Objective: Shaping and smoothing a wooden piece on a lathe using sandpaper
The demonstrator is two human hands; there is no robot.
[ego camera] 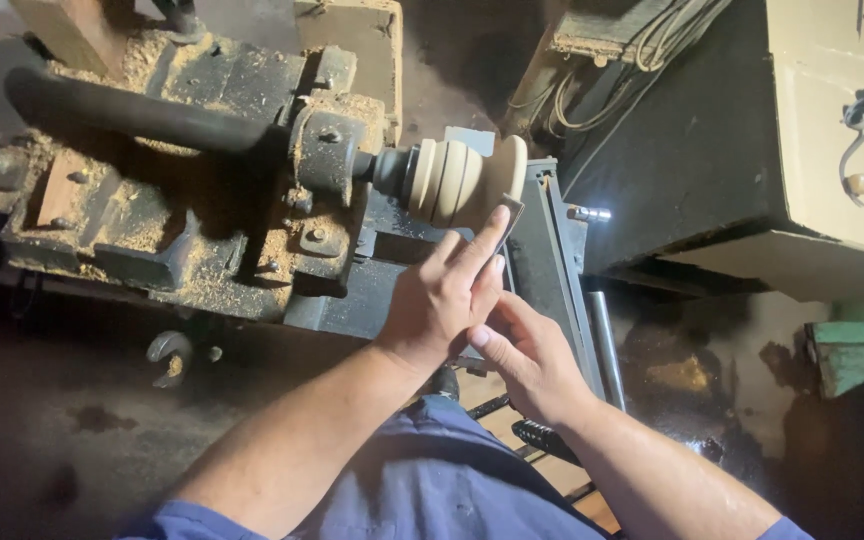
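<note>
A pale, ridged wooden workpiece (pixel 457 180) is mounted on a lathe spindle (pixel 337 160). My left hand (pixel 447 295) reaches up to it, its fingers pressing a small flat piece, perhaps sandpaper (pixel 508 215), against the underside of the workpiece's wide end. My right hand (pixel 527 350) sits just below and behind the left, its thumb touching the left hand's edge; whether it holds part of the same piece is hidden.
The lathe headstock (pixel 182 200) is caked with sawdust. A dark metal bed (pixel 552 260) runs under the workpiece. A black box with a beige panel and wires (pixel 812 130) stands at right. A green block (pixel 857 350) lies at far right. Dirty floor lies below left.
</note>
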